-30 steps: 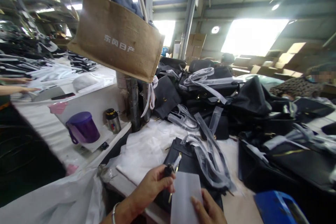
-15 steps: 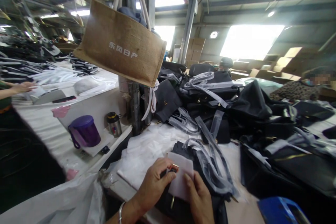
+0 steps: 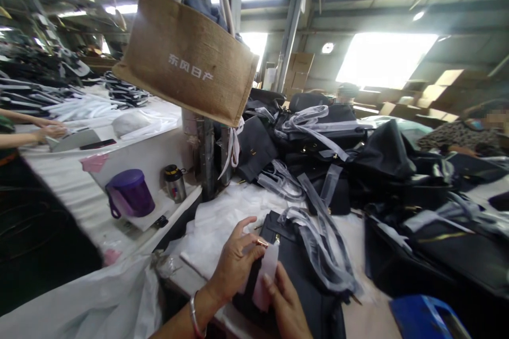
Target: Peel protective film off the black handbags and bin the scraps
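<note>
My left hand (image 3: 237, 254) pinches the gold metal piece (image 3: 261, 243) at the end of a black strap (image 3: 250, 280) between thumb and forefinger, its other fingers raised. In my right hand (image 3: 287, 299) is a thin white sheet (image 3: 272, 264), gripped between thumb and fingers along the strap's right side. Both hands are over a black bag (image 3: 308, 280) lying on the table. Clear plastic-wrapped straps (image 3: 318, 249) curl across the bag's right part. A small gold zipper pull (image 3: 277, 238) shows just above the white sheet.
Loose white sheets (image 3: 222, 212) lie left of the bag. A blue plastic object (image 3: 425, 318) sits at lower right, near stacked black bags (image 3: 437, 254). A purple container (image 3: 131, 193) and a flask (image 3: 175, 184) stand left. A tan bag (image 3: 186, 58) hangs overhead; a co-worker's hands (image 3: 50, 131) show far left.
The white sheet has turned from lying broad and flat to a narrower, folded-looking strip beside the strap. Both hands have shifted slightly left, and more of the black bag is uncovered.
</note>
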Motion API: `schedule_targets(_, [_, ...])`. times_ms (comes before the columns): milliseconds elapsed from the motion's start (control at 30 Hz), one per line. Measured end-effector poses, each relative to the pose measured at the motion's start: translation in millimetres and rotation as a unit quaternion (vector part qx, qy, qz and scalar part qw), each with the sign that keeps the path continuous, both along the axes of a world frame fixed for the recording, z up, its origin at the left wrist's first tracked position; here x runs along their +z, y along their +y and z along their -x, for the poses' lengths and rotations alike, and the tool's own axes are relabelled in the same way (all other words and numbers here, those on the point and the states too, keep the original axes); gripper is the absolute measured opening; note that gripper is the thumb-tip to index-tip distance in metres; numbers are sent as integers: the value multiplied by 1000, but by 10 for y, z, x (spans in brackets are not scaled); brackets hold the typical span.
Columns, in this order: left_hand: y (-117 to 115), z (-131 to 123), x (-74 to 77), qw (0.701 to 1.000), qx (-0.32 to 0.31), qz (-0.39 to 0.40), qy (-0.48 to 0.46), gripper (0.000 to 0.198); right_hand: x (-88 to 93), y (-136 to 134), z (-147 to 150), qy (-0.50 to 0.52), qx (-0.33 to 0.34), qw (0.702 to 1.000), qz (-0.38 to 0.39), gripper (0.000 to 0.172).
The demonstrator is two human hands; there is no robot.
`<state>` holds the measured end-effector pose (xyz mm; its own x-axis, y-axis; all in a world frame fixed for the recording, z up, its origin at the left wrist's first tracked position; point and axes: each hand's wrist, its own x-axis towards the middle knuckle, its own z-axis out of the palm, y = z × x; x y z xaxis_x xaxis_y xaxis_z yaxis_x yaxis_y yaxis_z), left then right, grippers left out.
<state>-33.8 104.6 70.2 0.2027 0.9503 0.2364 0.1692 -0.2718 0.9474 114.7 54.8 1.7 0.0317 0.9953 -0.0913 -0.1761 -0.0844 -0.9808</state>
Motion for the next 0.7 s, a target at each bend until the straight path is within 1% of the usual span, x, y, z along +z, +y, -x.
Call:
schedule_targets(100, [-3,-52,0,999,6,-29,40,17,6,-4,69,-3,-8,1000,-11,55])
schedule_targets(167, [-3,-92,-33,997,19,-52,50,19,-15,6,120,-21,-25,999,-25,53])
schedule_targets(200, [-2,-102,-58,997,36,-53,41,24,-30,14,139,-32,-39,998,-27,53])
schedule_targets(233, [1,-102,-88,998,53,-37,16,36,-46,23,152,-38,-54,997,-27,53])
schedule_targets(267, [6,-88,-122,998,64,-7,-26,50,-58,30,159,-37,-64,997,-24,53])
schedule_targets(300, [12,-61,-157,994,61,35,-78,61,-64,37,160,-28,-70,997,-19,55])
schedule_targets(333, [20,-23,-194,987,38,86,-132,67,-63,42,157,-15,-67,998,-14,56])
schedule_targets(367, [27,23,-231,975,-3,137,-177,67,-54,46,152,0,-58,998,-11,57])
schedule_targets(400, [34,71,-266,960,-54,184,-207,62,-40,48,147,12,-50,999,-8,57])
schedule_targets(467, [42,151,-324,934,-138,248,-216,50,-8,51,139,20,-41,999,-6,56])
schedule_targets(500, [42,173,-342,927,-161,266,-211,47,3,52,137,17,-42,999,-5,56])
schedule_targets(567, [34,176,-355,923,-169,274,-212,47,-1,57,138,6,-55,998,1,60])
schedule_targets(633, [13,132,-338,924,-160,261,-229,49,-33,64,141,-8,-79,997,16,65])
schedule_targets(700, [-18,71,-302,922,-150,261,-243,49,-71,72,141,-28,-104,994,17,65])
